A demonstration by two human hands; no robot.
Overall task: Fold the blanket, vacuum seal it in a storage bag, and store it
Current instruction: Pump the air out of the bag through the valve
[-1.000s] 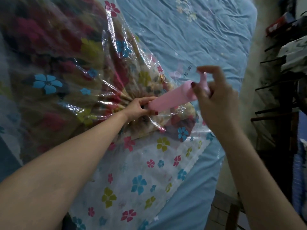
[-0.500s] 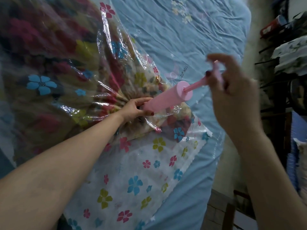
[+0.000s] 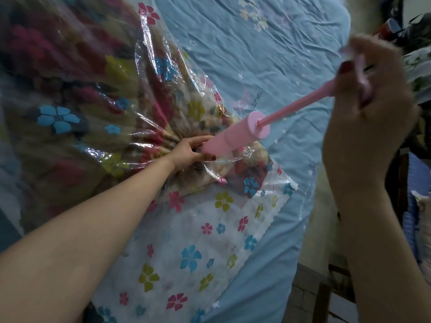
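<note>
A clear storage bag printed with coloured flowers lies on the bed, with the folded floral blanket inside it. The plastic puckers into tight creases round a point near the middle. There my left hand grips the base of a pink hand pump, holding its nozzle against the bag. My right hand holds the pump's handle up at the right, and the thin pink rod is drawn far out of the barrel.
A light blue bed sheet with small stars covers the mattress. The bed's right edge drops to a tiled floor. Dark shelving with cloth and other items stands along the right.
My right hand has pulled the pump handle up and to the right, drawing the rod out from nearly closed to long. My left hand has stayed at the pump's base.
</note>
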